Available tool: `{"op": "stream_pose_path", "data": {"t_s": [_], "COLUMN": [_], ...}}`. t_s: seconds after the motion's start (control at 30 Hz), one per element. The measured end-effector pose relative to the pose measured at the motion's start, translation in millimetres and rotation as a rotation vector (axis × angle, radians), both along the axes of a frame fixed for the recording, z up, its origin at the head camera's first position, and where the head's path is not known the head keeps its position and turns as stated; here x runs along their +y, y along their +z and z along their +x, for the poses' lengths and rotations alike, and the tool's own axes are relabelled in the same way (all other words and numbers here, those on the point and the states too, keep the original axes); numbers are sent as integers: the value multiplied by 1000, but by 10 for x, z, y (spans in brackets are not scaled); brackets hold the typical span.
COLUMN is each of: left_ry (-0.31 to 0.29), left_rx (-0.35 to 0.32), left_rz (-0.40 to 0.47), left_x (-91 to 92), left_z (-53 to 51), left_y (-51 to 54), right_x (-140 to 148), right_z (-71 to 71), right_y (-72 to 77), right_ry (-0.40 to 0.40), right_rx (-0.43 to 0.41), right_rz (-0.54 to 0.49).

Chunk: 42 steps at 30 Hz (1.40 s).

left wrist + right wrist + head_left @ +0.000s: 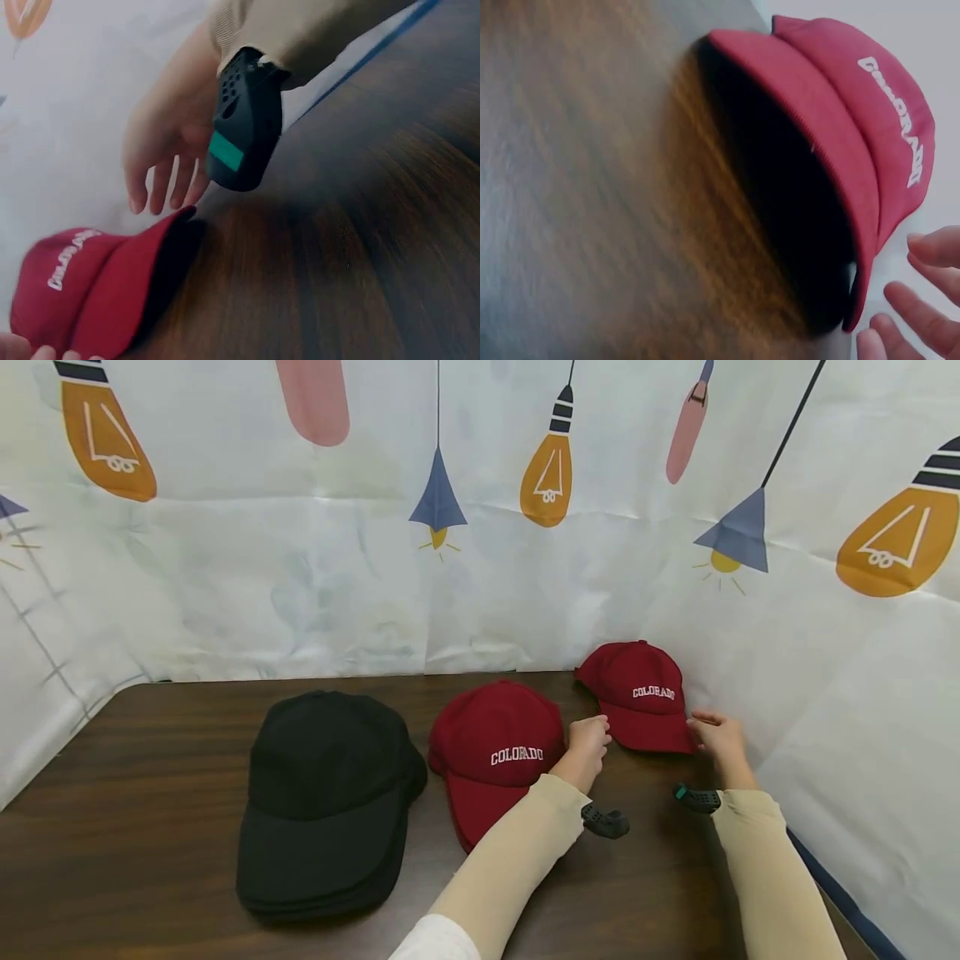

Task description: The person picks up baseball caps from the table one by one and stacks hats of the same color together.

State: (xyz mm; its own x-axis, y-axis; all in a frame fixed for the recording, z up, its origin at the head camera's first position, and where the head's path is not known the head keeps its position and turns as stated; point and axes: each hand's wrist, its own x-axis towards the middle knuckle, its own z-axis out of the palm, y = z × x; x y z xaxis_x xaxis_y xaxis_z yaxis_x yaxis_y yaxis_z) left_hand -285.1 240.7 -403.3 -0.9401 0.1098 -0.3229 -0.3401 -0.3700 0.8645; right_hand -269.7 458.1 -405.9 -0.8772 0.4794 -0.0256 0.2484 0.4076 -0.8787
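A small red cap [645,697] with white COLORADO lettering sits by the back wall, between the hands. My left hand [588,747] is at its left side; the fingertips [45,352] show before the cap in the left wrist view, and touching cannot be told. On the other side my right hand [718,743] holds its loosely bent fingers [922,311] spread beside the brim end, a small gap apart in the right wrist view. A second red COLORADO cap [498,731] lies left of the left hand, its brim partly behind the left forearm.
Black caps [326,802], apparently stacked, stand left of the red ones on the dark wooden table [135,827]. White cloth [300,585] printed with lamps and bulbs hangs behind and at both sides. The right forearm runs close to the right cloth.
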Motion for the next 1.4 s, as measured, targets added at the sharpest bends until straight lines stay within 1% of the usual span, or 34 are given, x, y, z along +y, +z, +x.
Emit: {"op": "stream_pose_path", "data": {"t_s": [0.07,0.17,0.27,0.37,0.53,0.63,0.87,1.03,1.1,1.13,1.2,1.3,1.4], "left_ry": [11,31,31,22,1,0,-21,15,31,30,24,29,51], "left_rx": [-60,-113,-139,-173,-214,-221,-223,-254,-263,-258,-246,-216,-189], "left_rz": [34,74,120,155,219,249,307,364,379,382,382,371,374], "left_x": [3,-6,-10,-13,0,17,20,63,84,92,102,118,124], "left_z": [5,-15,-50,-71,-61,-56,-107,-115,-110,-106,-98,-79,-56], "left_y": [-19,-26,-17,-20,-43,-38,-55,-44,-38,-39,-41,-49,-38], "right_x": [21,21,9,-10,-4,32,155,253,287,303,320,322,311], "right_z": [14,33,35,35,50,61,96,128,140,145,158,169,169], "right_y": [-22,-26,-2,22,4,6,88,82,63,51,33,13,12], "right_ry": [7,17,29,57,75,72,72,103,126,140,158,196,210], "right_rx": [-42,-80,-74,-61,-49,-51,-73,-62,-48,-38,-19,1,22], "right_rz": [13,-1,-38,-97,-194,-274,-597,-778,-821,-846,-881,-909,-973]}}
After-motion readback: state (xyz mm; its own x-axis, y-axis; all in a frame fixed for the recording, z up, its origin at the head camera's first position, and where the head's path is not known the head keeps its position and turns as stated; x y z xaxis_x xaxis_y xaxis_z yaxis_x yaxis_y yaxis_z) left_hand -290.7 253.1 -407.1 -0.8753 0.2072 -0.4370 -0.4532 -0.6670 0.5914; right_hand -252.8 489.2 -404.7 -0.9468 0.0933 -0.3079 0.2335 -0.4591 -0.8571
